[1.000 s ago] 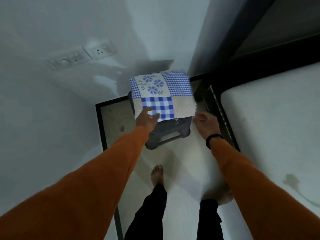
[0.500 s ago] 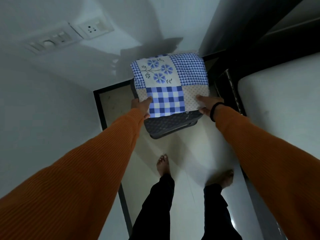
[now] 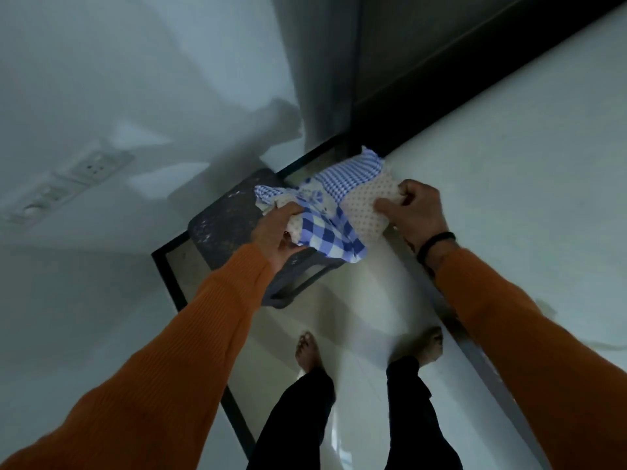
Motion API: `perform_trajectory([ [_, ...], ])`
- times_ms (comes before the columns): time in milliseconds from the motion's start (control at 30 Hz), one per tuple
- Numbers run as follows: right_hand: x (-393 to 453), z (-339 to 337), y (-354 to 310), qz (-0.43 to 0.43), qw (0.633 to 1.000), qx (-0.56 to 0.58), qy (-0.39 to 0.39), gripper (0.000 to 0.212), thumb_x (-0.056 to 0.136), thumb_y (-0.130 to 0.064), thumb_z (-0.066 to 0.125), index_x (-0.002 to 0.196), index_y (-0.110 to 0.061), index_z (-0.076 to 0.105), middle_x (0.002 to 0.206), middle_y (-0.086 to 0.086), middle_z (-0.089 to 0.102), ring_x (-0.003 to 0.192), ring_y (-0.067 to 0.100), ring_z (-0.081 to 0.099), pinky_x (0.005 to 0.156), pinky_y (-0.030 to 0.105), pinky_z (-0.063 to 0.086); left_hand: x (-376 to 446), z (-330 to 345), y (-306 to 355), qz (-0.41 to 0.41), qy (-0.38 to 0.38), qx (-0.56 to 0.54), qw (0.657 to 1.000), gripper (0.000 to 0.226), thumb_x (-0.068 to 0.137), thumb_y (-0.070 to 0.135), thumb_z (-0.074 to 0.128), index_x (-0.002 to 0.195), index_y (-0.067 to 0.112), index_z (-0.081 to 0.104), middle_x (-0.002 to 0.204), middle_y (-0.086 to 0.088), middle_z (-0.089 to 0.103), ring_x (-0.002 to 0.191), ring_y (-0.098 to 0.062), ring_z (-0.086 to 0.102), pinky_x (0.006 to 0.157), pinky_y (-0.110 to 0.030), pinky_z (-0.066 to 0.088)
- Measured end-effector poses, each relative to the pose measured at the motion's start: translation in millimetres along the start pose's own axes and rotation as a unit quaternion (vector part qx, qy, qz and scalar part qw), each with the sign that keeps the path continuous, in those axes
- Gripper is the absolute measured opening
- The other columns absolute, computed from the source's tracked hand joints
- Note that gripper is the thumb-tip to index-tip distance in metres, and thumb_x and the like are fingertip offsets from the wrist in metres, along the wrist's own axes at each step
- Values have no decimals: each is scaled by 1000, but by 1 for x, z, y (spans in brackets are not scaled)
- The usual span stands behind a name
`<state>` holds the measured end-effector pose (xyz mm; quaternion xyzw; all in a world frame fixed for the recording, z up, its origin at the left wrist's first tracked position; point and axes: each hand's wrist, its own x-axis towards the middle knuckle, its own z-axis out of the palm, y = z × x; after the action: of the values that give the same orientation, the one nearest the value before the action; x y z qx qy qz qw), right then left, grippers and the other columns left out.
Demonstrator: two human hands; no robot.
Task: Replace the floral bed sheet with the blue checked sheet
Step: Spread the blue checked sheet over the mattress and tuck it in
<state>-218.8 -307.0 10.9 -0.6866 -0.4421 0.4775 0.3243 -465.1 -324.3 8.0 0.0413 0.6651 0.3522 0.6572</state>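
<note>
The folded blue checked sheet (image 3: 342, 205), a patchwork of blue checks, flowers and dotted cream, is held off the dark grey stool (image 3: 230, 218) and reaches toward the bare white mattress (image 3: 509, 171) on the right. My left hand (image 3: 276, 232) grips its near left edge, bunching the cloth. My right hand (image 3: 415, 208) grips the dotted cream corner at the mattress edge. No floral bed sheet is in view.
The stool stands in the narrow floor gap between the white wall and the dark bed frame (image 3: 475, 354). A switch and socket plate (image 3: 71, 184) is on the wall at left. My bare feet (image 3: 307, 351) stand on the pale tiles.
Both hands closed on the folded sheet, lifted it off the stool and carried it right to the mattress edge. The sheet has crumpled. The stool top is now bare.
</note>
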Motion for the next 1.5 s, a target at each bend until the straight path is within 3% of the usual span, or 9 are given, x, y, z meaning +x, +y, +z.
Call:
perform_trajectory([
  [133, -11, -147, 16, 11, 995, 35, 92, 26, 79, -9, 83, 76, -7, 57, 72, 10, 55, 64, 15, 51, 52, 25, 47, -39, 129, -24, -2, -117, 12, 993, 36, 94, 14, 63, 128, 0, 63, 119, -17, 72, 105, -30, 71, 85, -40, 60],
  [300, -45, -352, 52, 53, 970, 55, 230, 29, 78, -9, 84, 74, -5, 55, 73, 11, 55, 70, 21, 57, 69, 48, 62, -81, 316, -65, 21, -227, 109, 968, 50, 85, 19, 70, 131, 3, 64, 125, -18, 69, 118, -33, 66, 94, -43, 57],
  [567, -99, -598, 97, 84, 907, 139, 388, 43, 65, -30, 88, 66, -21, 46, 77, 14, 50, 76, 22, 59, 74, 42, 62, -147, 594, -131, 69, -367, 234, 898, 31, 90, 10, 69, 121, 9, 70, 112, -13, 75, 102, -31, 73, 84, -46, 59],
  [700, -108, -612, 160, 167, 878, 214, 395, 51, 78, -13, 85, 69, -25, 36, 77, 10, 41, 71, 20, 54, 65, 35, 59, -126, 651, -169, 77, -379, 337, 858, 18, 89, 9, 70, 105, 16, 73, 101, -5, 77, 82, -18, 74, 70, -34, 61],
  [800, -112, -580, 216, 309, 843, 307, 317, 22, 88, -6, 75, 88, -16, 56, 82, 12, 64, 72, 24, 67, 66, 35, 57, -65, 634, -203, 84, -301, 505, 804, 36, 80, 11, 77, 114, 7, 68, 81, -4, 72, 65, -13, 67, 60, -22, 51],
  [933, -111, -562, 277, 394, 792, 293, 363, 37, 87, -10, 78, 120, -1, 64, 83, 12, 69, 79, 27, 68, 75, 37, 58, -3, 597, -228, 90, -178, 684, 702, 56, 86, 34, 75, 137, 19, 57, 129, -16, 65, 116, -35, 63, 99, -37, 52],
  [1133, -59, -594, 276, 335, 882, -13, 331, 36, 82, -28, 81, 114, -16, 69, 108, -1, 71, 95, 20, 70, 94, 34, 54, 4, 680, -229, 233, -206, 659, 684, 58, 94, 47, 67, 142, 18, 52, 134, -10, 60, 110, -21, 58, 88, -28, 45],
  [1300, 38, -641, 269, 251, 921, -207, 216, 51, 89, -24, 74, 137, -14, 57, 142, 11, 55, 131, 30, 52, 111, 36, 39, 32, 774, -229, 284, -274, 717, 575, 93, 86, 59, 70, 159, 24, 23, 158, -11, 35, 145, -32, 33, 118, -45, 33],
  [1500, 125, -664, 250, 257, 914, -307, 71, 95, 75, -21, 87, 154, -21, 34, 154, 12, 42, 141, 33, 40, 114, 45, 38, 50, 821, -221, 322, -285, 750, 502, 51, 83, 37, 80, 126, 13, 68, 127, -10, 67, 117, -25, 63, 87, -21, 42],
])
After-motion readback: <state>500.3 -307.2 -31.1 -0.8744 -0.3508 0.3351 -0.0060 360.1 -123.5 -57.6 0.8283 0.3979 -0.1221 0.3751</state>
